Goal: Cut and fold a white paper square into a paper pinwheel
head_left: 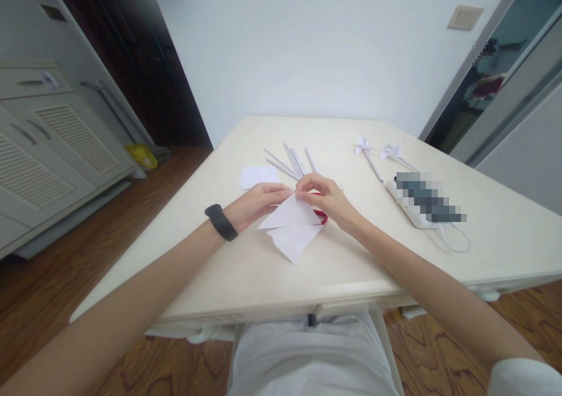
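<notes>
A white sheet of paper, with cuts or folds splitting it into pointed flaps, is held up just over the table. My left hand pinches its top corner between thumb and fingers. Close beside it, my right hand pinches the same corner from the other side. Under my right hand a red-handled tool, perhaps scissors, is mostly hidden. Several thin white paper tubes lie just beyond my hands. A flat piece of white paper rests to the left of them.
Two white paper pinwheels on sticks, one nearer and one farther right, lie at the table's right. A white box-like device with a blurred top and a white cable is in front of them. The cream table meets a wall behind.
</notes>
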`<action>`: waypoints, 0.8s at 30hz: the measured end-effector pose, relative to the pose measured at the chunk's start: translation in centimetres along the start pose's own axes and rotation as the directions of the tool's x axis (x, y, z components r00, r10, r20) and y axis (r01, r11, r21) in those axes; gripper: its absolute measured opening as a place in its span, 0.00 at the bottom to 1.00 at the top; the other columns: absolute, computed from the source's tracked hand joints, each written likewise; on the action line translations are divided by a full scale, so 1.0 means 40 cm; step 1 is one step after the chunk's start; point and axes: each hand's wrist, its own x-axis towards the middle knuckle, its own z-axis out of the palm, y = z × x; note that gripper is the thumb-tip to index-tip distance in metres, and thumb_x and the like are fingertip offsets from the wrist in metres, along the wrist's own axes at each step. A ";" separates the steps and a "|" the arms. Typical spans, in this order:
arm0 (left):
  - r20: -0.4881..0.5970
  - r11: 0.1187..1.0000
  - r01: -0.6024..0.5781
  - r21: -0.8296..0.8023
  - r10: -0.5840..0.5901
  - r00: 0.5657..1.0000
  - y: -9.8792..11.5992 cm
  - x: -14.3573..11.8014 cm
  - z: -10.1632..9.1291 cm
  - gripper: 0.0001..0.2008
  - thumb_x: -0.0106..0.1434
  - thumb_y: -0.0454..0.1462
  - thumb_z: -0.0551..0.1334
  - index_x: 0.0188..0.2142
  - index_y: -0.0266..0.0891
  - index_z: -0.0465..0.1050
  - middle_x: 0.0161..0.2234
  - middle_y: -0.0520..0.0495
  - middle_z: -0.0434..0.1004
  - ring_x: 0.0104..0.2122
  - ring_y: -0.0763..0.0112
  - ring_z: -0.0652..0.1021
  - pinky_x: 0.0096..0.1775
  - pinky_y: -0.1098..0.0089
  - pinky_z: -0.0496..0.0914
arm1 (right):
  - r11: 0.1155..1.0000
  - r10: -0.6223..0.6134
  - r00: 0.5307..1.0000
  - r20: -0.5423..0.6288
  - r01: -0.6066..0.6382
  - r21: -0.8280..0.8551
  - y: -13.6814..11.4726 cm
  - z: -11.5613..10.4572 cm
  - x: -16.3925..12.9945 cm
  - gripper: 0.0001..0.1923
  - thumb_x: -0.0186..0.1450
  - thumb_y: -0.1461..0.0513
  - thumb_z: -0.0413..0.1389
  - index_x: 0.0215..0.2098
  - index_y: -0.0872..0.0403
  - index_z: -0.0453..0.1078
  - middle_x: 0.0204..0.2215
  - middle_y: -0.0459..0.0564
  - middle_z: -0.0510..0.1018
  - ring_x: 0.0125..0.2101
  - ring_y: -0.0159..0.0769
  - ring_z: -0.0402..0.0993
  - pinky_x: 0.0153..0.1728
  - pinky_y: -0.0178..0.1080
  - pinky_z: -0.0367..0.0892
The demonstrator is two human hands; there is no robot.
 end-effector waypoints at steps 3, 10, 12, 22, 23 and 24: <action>0.017 1.000 0.006 -0.029 -0.006 1.000 0.001 -0.001 0.004 0.12 0.58 0.42 0.62 0.37 0.37 0.76 0.34 0.45 0.78 0.35 0.65 0.75 0.41 0.65 0.65 | 1.000 -0.003 1.000 0.002 0.003 -0.012 -0.002 -0.001 -0.001 0.04 0.58 0.60 0.56 0.29 0.52 0.68 0.35 0.46 0.70 0.34 0.31 0.67 0.32 0.34 0.62; 0.013 1.000 -0.013 -0.004 0.013 1.000 -0.004 -0.001 0.004 0.11 0.56 0.42 0.63 0.34 0.37 0.76 0.34 0.46 0.78 0.36 0.67 0.75 0.42 0.65 0.64 | 0.999 -0.028 0.999 0.029 0.028 -0.022 0.006 -0.001 0.004 0.04 0.59 0.60 0.55 0.30 0.53 0.68 0.37 0.47 0.69 0.36 0.32 0.67 0.35 0.35 0.63; 0.014 1.000 -0.011 -0.007 0.011 1.000 -0.004 -0.001 0.004 0.10 0.56 0.42 0.63 0.33 0.37 0.76 0.34 0.46 0.77 0.36 0.67 0.74 0.42 0.65 0.64 | 0.999 -0.034 0.999 0.034 0.035 -0.023 0.010 -0.001 0.005 0.05 0.60 0.59 0.55 0.30 0.53 0.68 0.37 0.47 0.69 0.36 0.32 0.67 0.36 0.35 0.63; -0.005 0.998 0.029 -0.048 -0.030 1.000 -0.007 0.000 0.002 0.11 0.53 0.42 0.66 0.32 0.36 0.76 0.33 0.45 0.76 0.36 0.67 0.73 0.42 0.64 0.64 | 0.997 -0.066 0.996 0.055 0.068 -0.027 0.004 0.001 0.002 0.05 0.61 0.59 0.55 0.31 0.53 0.68 0.37 0.48 0.68 0.38 0.33 0.67 0.38 0.36 0.63; -0.009 0.998 0.032 -0.051 -0.033 0.999 -0.008 0.000 0.002 0.11 0.53 0.42 0.66 0.31 0.35 0.76 0.32 0.45 0.75 0.36 0.67 0.73 0.42 0.65 0.64 | 0.997 -0.064 0.997 0.053 0.065 -0.027 0.003 0.001 0.002 0.06 0.61 0.59 0.55 0.30 0.53 0.68 0.37 0.48 0.68 0.38 0.33 0.67 0.38 0.36 0.63; -0.014 0.998 0.033 -0.052 -0.034 0.999 -0.009 0.001 0.002 0.11 0.53 0.42 0.66 0.31 0.35 0.76 0.32 0.45 0.75 0.35 0.67 0.73 0.41 0.65 0.64 | 0.998 -0.063 0.997 0.053 0.065 -0.027 0.001 0.001 0.001 0.06 0.61 0.58 0.55 0.30 0.53 0.68 0.37 0.48 0.68 0.38 0.33 0.66 0.38 0.36 0.63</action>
